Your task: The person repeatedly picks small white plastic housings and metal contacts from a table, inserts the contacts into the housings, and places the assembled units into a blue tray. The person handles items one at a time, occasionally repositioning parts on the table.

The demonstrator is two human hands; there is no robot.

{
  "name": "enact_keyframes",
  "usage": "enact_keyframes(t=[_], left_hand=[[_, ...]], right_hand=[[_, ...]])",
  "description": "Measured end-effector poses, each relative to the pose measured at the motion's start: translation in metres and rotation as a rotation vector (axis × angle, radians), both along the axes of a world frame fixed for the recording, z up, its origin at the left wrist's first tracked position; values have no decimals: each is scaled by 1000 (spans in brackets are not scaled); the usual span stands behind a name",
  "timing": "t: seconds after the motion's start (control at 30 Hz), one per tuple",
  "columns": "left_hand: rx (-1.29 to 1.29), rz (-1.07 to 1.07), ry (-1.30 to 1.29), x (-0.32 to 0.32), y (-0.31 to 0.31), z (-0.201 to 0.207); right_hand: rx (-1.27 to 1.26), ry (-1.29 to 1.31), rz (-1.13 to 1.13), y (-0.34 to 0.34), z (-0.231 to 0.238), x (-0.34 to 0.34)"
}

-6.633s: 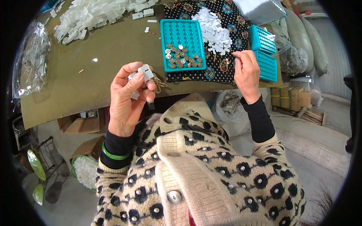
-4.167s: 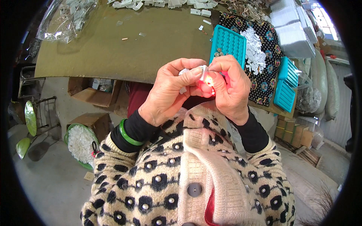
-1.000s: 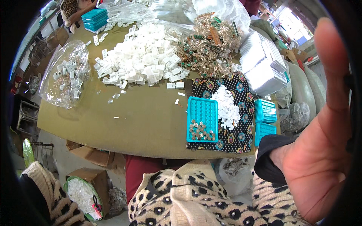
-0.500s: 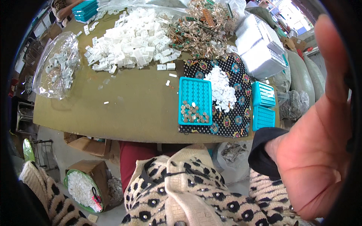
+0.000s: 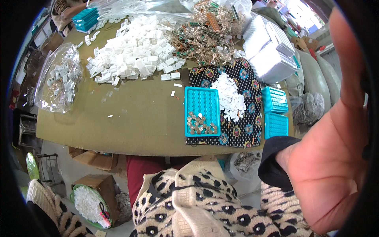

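- One turquoise tray lies on the left part of one black dotted cloth; its lower half carries about twenty round metal discs, too overlapped for an exact count.
- One heap of white chips lies on the cloth, just right of the tray.
- The right hand is raised near the camera, palm bare, one digit stretched upward; its other fingers vanish at the dark rim, so I cannot say whether they grip anything.
- The left hand is outside the view, its state unknown.
- Right of the cloth: one tray stack.
- Farther back on the counter: one large heap of white plastic housings, one clear bag.
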State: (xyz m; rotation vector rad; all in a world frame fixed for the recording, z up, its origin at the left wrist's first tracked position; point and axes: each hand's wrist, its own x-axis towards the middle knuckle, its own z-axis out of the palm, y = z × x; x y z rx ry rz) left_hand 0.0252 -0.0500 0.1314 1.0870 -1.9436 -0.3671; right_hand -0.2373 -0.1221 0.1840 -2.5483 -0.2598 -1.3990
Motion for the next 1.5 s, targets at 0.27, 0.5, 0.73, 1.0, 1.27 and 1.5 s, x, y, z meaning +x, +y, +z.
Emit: enact_keyframes(t=[0.27, 0.5, 0.73, 1.0, 1.27, 1.5], left_hand=[[-16, -7, -16, 1, -3, 5], [-117, 13, -43, 5, 4, 21], [-393, 79, -58, 32, 52, 50], [-338, 439, 346, 3, 66, -19], [122, 219, 988, -43, 40, -117], [375, 214, 1072, -51, 25, -127]], right_hand=[[-9, -3, -27, 1, 12, 2], [-50, 21, -38, -5, 24, 5], [423, 7, -545, -80, -79, 23], [187, 512, -630, -141, -183, 17], [255, 448, -630, -163, -197, 17], [1245, -14, -246, -160, -154, 13]])
